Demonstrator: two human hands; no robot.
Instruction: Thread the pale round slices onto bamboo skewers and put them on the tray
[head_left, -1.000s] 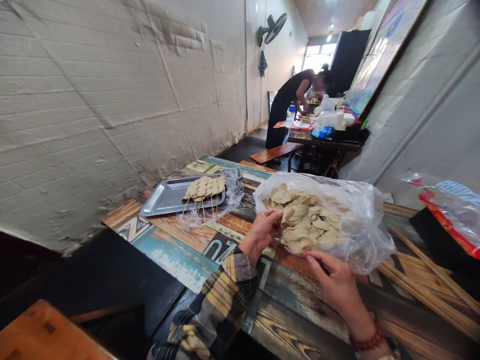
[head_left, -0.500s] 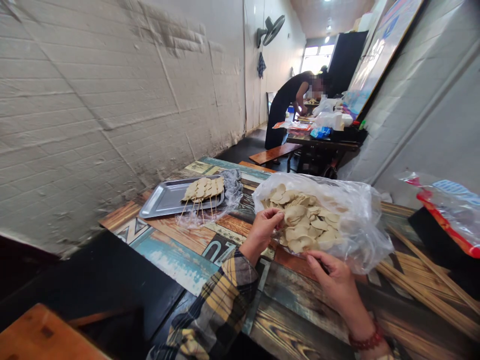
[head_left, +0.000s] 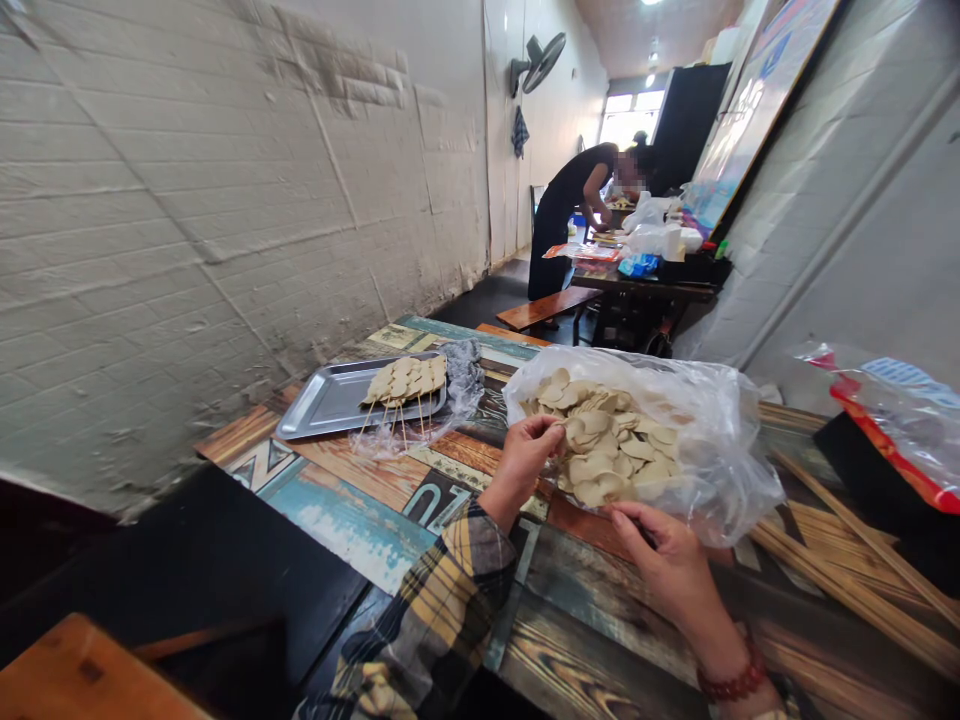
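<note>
Thin, pale beige slices lie heaped in an open clear plastic bag in front of me. At the heap's left edge my left hand is closed, thumb and fingertips pinching at a beige slice. My right hand is closed in a pinch at the bag's near edge, by the lowest slices; what its fingertips hold is too small to make out. On the left, a metal tray carries similar slices threaded on skewers, their sticks poking out towards me over its rim.
Long wooden sticks lie at the right, beside a black box with red-edged plastic packaging. Crumpled plastic touches the tray. Beyond the patterned table, a person bends over another table near a bench.
The whole view has shifted very slightly. Both hands keep almost the same pose at the slices, and the tray and bag stay in place.
</note>
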